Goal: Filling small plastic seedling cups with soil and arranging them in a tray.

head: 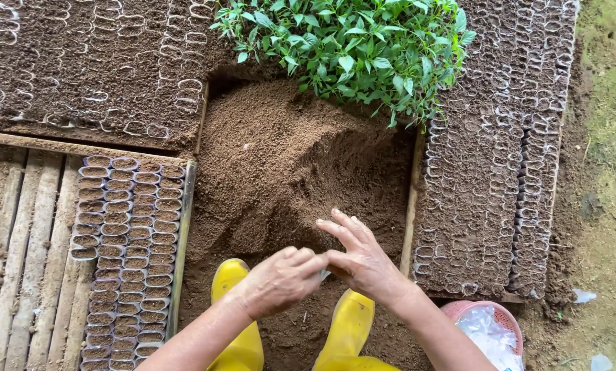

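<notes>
My left hand (278,280) and my right hand (360,257) meet over a heap of brown soil (280,165). Between their fingertips sits a small clear plastic nursery bag (324,274), mostly hidden. The left hand's fingers are curled around it; the right hand pinches it with thumb and forefinger while its other fingers spread. My yellow rubber boots (236,343) stand on the soil just below the hands.
Rows of soil-filled small bags (126,247) stand on wooden slats (26,254) at left. More filled bags cover beds at top left (88,69) and at right (493,178). Green seedlings (349,48) grow at top. A pink basket with plastic (490,328) sits lower right.
</notes>
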